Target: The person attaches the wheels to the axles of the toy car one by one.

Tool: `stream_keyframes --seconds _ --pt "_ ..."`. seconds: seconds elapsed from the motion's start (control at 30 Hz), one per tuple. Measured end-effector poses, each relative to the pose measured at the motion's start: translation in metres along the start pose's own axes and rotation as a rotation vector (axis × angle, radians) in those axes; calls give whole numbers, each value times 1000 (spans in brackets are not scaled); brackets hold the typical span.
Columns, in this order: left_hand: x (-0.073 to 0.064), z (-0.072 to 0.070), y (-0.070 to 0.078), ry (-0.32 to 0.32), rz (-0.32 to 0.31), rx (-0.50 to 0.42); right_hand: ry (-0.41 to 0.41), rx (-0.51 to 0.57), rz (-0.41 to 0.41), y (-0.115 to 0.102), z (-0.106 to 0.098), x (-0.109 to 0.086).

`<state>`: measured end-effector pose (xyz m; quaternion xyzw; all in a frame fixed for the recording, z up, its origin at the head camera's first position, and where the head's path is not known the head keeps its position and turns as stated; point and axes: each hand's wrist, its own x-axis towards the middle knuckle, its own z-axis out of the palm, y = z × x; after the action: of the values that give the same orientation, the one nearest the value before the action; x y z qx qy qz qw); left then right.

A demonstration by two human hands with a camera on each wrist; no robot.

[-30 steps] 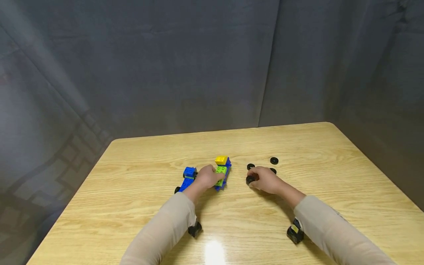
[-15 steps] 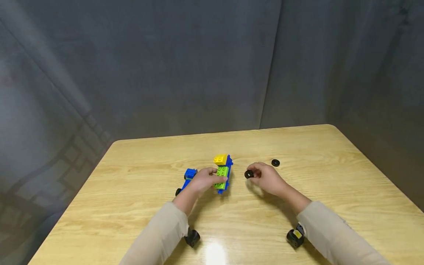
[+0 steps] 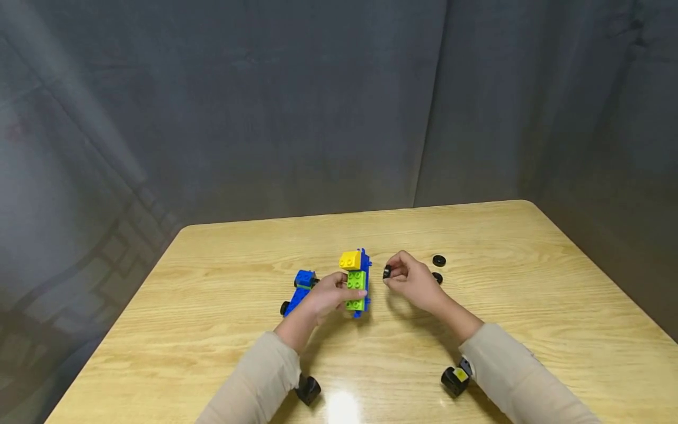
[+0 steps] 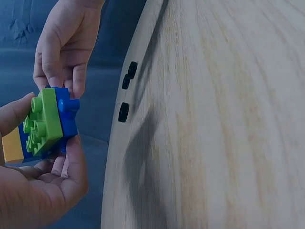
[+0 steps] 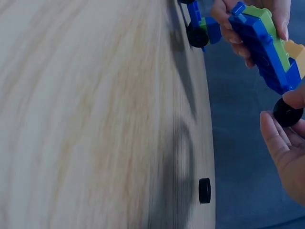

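Right hand [image 3: 415,282]: thumb and fingertips nearly together, pinching a black wheel [image 3: 387,271] clear of the table [image 3: 212,282]. Left hand [image 3: 324,298]: fingers curled round the middle of a toy car [image 3: 357,282], thumb across its green block. Over the past second the wheel has been drawn leftward and turned edge-on, while the car has swung out of its slant; the two are now near each other but apart, the wheel beside the car's far right-hand peg [image 3: 369,263]. No wheel shows on the car, so the parts appear presented to one another rather than joined. The car hangs between the hands, over the table's middle, its long axis running almost straight from near to far; the yellow block [image 3: 351,259] marks the far end, and the body is rolled so that its blue base [image 3: 366,282] appears to face right. Farther right, two spare wheels [image 3: 439,260] lie on the wood; the left wrist view shows a third spare wheel [image 4: 123,112]. At left, partly behind the left hand, stands a blue toy truck [image 3: 305,278] with black wheels fitted.
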<state>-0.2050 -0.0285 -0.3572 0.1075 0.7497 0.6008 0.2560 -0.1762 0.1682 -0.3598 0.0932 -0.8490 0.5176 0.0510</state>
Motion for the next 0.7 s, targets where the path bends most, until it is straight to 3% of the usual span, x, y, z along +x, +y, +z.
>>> stream_keyframes --seconds 0.17,0.33,0.7 --pt "-9 4 10 -31 8 15 -37 136 19 0 1 0" --pt "-19 9 21 -45 10 29 -48 195 27 -2 2 -1" --pt "-2 9 1 -36 26 123 -35 232 30 0 6 0"
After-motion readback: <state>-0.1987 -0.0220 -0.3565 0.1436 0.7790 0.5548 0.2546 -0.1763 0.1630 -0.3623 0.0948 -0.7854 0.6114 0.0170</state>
